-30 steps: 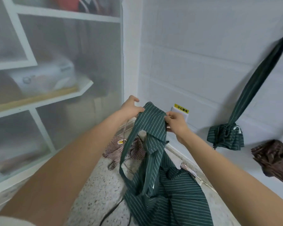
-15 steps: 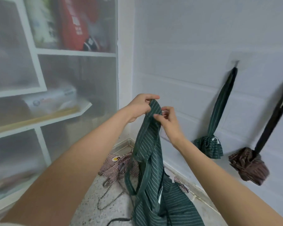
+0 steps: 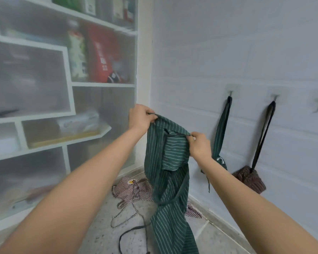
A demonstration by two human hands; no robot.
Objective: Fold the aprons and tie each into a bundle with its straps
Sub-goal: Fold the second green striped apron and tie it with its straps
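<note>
Item: green striped apron, centre of frame, held up by its top edge and hanging down toward the bottom centre, its lower part trailing near the floor

Left hand, just left of centre: closed in a pinch on the apron's upper left corner

Right hand, just right of centre and lower than the left: closed in a pinch on the upper right corner. The two hands were apart, the top edge spread between them but slack and slanted

Loose dark strap, lower centre: lay curled on the floor beside the hanging cloth

Checked apron, on the floor behind the green one, lower centre: crumpled, unfolded, its thin cord strung out nearby

Green bundle and brown bundle, right of frame: each hung from a wall hook, apparently already tied

Shelving, left half: blurred, contents indistinct

Stage, as judged: opening the apron out before its first fold

Risks, as judged: uneven corners could give a skewed fold; the trailing strap might snag on the checked apron's cord or be trodden on; the hem could drag on the floor; a light pinch might let a corner slip
</note>
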